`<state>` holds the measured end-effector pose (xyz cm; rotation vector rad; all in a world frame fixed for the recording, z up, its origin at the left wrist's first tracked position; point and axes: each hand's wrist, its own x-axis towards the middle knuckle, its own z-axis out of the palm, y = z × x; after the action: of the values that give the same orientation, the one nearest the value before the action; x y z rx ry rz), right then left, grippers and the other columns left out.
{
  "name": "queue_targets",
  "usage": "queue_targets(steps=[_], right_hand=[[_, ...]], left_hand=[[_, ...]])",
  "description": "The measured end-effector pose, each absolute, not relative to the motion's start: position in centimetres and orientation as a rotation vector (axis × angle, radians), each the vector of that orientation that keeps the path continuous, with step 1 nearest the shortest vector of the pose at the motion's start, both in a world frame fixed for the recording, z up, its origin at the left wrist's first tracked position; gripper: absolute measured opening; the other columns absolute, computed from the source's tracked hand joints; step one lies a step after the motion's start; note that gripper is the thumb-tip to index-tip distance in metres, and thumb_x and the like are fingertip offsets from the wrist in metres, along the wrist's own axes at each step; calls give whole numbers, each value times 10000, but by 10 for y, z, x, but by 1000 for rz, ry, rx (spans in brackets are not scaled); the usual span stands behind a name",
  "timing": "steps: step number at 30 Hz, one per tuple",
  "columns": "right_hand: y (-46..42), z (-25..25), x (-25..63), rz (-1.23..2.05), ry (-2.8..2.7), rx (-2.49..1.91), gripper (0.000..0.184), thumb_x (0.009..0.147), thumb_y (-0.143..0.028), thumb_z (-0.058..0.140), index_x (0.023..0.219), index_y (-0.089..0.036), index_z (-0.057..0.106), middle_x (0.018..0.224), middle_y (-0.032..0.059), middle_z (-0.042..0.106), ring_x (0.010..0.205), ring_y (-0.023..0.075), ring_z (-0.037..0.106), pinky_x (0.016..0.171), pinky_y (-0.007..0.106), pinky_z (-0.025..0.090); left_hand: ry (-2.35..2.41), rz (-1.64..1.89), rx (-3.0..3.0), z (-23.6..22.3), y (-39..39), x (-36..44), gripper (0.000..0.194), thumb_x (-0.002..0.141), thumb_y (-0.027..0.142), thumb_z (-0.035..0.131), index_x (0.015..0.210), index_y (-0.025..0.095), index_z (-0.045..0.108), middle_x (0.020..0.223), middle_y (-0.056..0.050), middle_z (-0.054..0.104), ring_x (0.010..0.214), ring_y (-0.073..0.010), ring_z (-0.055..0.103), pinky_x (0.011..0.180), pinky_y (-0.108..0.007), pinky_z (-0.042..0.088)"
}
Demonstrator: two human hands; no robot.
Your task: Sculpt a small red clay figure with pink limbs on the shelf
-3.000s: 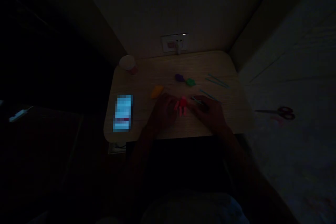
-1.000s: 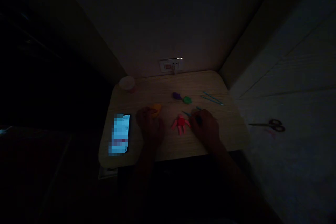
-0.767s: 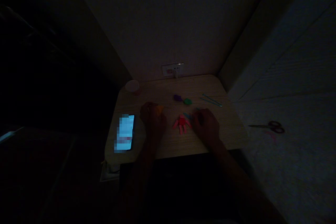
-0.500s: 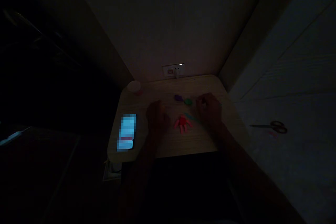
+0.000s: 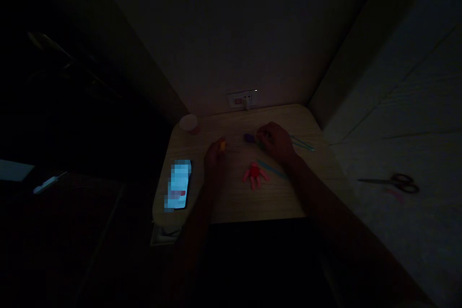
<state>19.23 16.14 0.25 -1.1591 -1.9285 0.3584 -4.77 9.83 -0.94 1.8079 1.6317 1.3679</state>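
My left hand (image 5: 213,156) is closed, pinching a small yellow-orange lump (image 5: 223,145), perhaps modelling clay, between thumb and fingers. My right hand (image 5: 277,143) reaches over the table with curled fingers. Its fingertips cover most of a green piece beside a purple lump (image 5: 249,138); whether they grip anything is too dark to make out. Between my forearms lies a small red and pink figure (image 5: 254,172) with arms and legs spread flat. A blue-green flat stick (image 5: 270,168) runs from near the figure's head to under my right wrist.
Thin green sticks (image 5: 303,143) lie right of my right hand. A phone with a lit screen (image 5: 178,185) rests on the left of the wooden table (image 5: 234,207); a tub (image 5: 188,123) stands behind it. Scissors (image 5: 391,182) lie beyond the right edge. A wall socket (image 5: 241,100) is behind.
My right hand has moved left, onto the green piece, uncovering the thin green sticks. My left hand has turned so the yellow-orange lump shows more clearly. The view has shifted slightly.
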Motion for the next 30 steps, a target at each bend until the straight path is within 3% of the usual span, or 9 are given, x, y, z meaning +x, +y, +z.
queue_targets(steps=[4,9,17,23,30], right_hand=[[167,-2,193,352,-1926,-1129,256,969,-399,575,990,-186,716,926,102,689,927,265,618,882,401,479],[170,-10,190,402,-1975,-1049,284,940,-432,646,1057,-184,718,992,121,705,978,290,619,909,439,490],[173,-14,196,475,-1945,-1010,254,961,-437,635,1015,-203,718,969,100,708,945,268,630,886,428,492],[171,-12,196,499,-1950,-997,260,966,-447,630,967,-201,716,911,83,696,894,251,626,839,402,481],[165,-4,190,486,-1942,-992,241,992,-402,593,922,-203,710,882,83,689,870,255,624,819,407,479]], left_hand=[[1555,1379,1717,-5,122,-43,438,1039,486,429,1294,185,620,1132,-95,712,998,-211,674,889,-340,551],[1478,1380,1526,-10,134,-36,446,957,564,554,1138,179,687,879,-53,694,777,-180,631,708,-275,510],[1310,1441,1164,-6,130,-40,396,831,564,711,871,170,697,626,11,603,458,-73,434,420,-194,313],[1307,1408,1155,-1,125,-40,483,822,643,711,762,170,633,535,25,583,385,-60,406,373,-190,282],[1266,1439,1004,-9,131,-42,558,761,729,729,781,182,621,544,42,521,422,-72,423,383,-196,263]])
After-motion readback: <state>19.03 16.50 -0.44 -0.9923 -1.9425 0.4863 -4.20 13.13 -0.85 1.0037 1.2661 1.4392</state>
